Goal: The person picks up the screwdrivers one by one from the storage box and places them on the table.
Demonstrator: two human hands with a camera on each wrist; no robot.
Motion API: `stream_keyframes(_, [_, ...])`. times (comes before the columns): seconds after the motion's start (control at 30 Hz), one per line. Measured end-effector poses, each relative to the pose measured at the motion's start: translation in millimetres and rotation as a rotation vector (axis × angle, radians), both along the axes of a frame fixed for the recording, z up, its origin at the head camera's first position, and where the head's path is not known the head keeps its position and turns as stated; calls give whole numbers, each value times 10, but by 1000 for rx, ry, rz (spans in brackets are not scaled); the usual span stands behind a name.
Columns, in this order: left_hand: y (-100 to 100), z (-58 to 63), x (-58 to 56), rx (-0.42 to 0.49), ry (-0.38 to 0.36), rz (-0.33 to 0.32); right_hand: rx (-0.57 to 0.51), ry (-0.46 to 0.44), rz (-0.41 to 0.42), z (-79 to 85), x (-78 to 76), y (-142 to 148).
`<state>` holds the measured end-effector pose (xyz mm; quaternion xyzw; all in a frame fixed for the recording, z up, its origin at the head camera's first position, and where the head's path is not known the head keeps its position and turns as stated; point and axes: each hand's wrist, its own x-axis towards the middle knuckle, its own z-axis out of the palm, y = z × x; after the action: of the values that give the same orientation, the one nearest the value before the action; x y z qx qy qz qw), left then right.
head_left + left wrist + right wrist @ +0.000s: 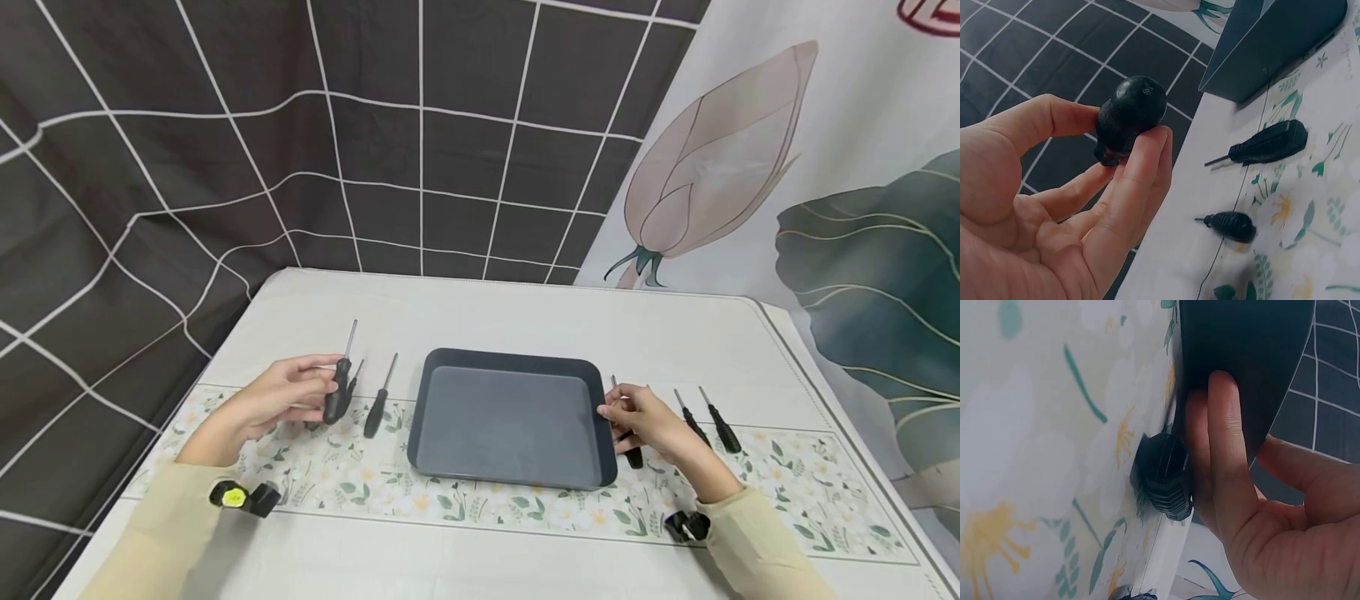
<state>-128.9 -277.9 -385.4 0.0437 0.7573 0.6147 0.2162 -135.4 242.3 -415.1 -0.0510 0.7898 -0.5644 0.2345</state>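
Note:
My left hand (281,396) pinches a black-handled screwdriver (336,393) by its handle, shaft pointing up and away from me. In the left wrist view the rounded butt of that handle (1138,100) shows between thumb and fingers. Beside it on the table lie two more screwdrivers (377,412), one partly hidden behind the held one. A dark grey rectangular tray (502,421) sits in the middle. My right hand (648,423) grips its right wall, thumb at the rim and fingers against the outer side. Close below these fingers lies another screwdriver (1166,478).
Right of my right hand, two screwdrivers (723,429) lie side by side on the table. A floral strip (525,510) crosses the white tabletop (420,546). Behind stand a dark checked curtain (465,150) and a white printed curtain (735,192).

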Motion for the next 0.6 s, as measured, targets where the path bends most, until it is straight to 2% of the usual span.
stream_keyframes(0.6, [-274,-84,-79,-4,-23,-16,-27,-6,9,-3,-5,15])
